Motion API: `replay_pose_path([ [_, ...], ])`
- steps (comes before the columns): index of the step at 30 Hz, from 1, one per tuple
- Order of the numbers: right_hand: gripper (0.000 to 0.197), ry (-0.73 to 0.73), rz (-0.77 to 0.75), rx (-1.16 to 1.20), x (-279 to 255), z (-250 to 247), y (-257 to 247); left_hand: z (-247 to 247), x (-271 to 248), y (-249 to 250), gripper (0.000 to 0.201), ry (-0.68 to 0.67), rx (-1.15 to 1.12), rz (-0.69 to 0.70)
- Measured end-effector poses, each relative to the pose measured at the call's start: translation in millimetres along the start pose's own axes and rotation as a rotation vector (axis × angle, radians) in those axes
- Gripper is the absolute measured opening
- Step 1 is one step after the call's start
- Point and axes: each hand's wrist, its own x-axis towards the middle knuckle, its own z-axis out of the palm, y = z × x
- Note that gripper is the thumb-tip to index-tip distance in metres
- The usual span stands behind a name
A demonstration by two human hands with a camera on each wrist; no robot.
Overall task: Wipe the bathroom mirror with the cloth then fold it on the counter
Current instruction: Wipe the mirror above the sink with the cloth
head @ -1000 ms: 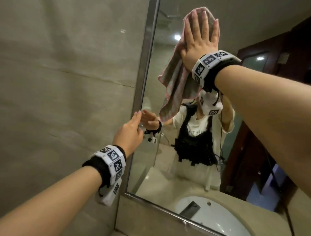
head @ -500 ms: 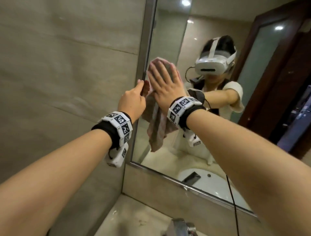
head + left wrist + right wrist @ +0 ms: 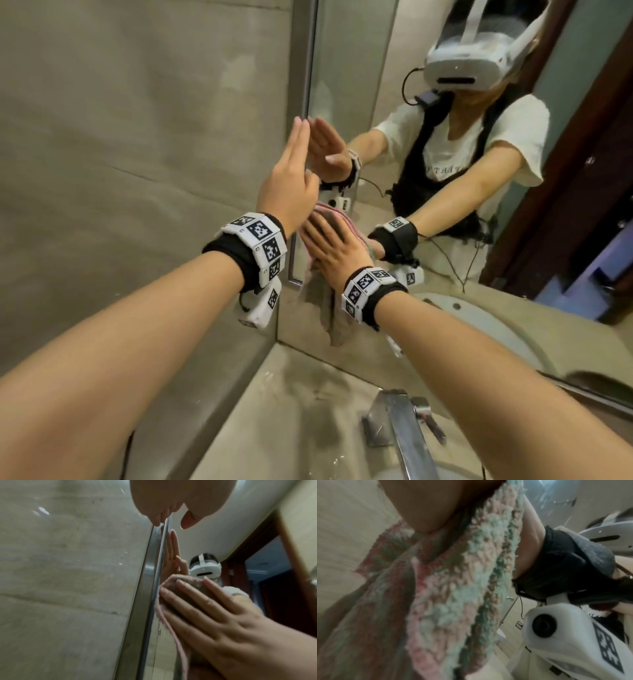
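Cloth (image 3: 323, 298), pink and grey-green, is pressed flat against the mirror (image 3: 346, 85) near its lower left corner by the right hand (image 3: 337, 251), whose grip is open with fingers spread. The left hand (image 3: 291, 178), fingers straight and holding nothing, touches the mirror's metal frame (image 3: 303, 51) above. A faucet (image 3: 402, 428) stands on the tabletop (image 3: 291, 411) below.

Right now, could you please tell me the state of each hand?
Left hand: open, straight fingers at the mirror edge, holding nothing.
Right hand: open, flat, pressing the cloth on the mirror.
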Motion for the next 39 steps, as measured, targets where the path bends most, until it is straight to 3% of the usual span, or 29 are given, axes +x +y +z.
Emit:
replay_pose_path([
  [5, 0.073, -0.035, -0.01, -0.035, -11.4, 11.3, -19.7, 26.6, -43.9, -27.8, 0.061, -0.002, -0.015, -0.083],
  [8, 0.067, -0.137, -0.094, -0.002, -20.8, 21.1, -33.6, 38.5, -69.2, -43.3, 0.058, 0.006, -0.031, -0.122],
  [11, 0.074, -0.242, -0.159, 0.055, -37.8, 30.6, -45.2, 45.2, -93.7, -52.7, 0.056, -0.012, -0.029, -0.102],
  [19, 0.079, -0.192, -0.346, 0.19, -61.2, 33.4, -17.1, 41.5, -115.1, -54.7, 0.054, -0.062, 0.008, -0.175],
  [22, 0.086, -0.104, -0.422, 0.218, -78.8, 38.1, 9.5, 42.7, -113.9, -44.8, 0.054, -0.075, 0.005, -0.153],
  [26, 0.092, 0.028, -0.301, 0.302, -105.3, 34.9, 54.9, 48.5, -97.1, -14.7, 0.053, -0.07, -0.015, -0.105],
  [28, 0.08, 0.059, -0.147, 0.201, -120.6, 21.2, 77.7, 54.2, -86.1, 8.4, 0.052, -0.059, -0.033, -0.056],
  [31, 0.067, 0.166, -0.046, 0.103, -138.4, -3.8, 119.0, 62.5, -72.9, 46.5, 0.051, -0.03, -0.058, 0.002],
  [36, 0.061, 0.18, 0.13, -0.005, -157.1, -47.3, 193.5, 65.5, -66.3, 103.2, 0.052, -0.005, -0.099, 0.042],
  [39, 0.06, 0.147, 0.245, -0.041, -178.7, -55.0, 208.6, 62.8, -67.4, 128.6, 0.052, 0.003, -0.115, 0.044],
])
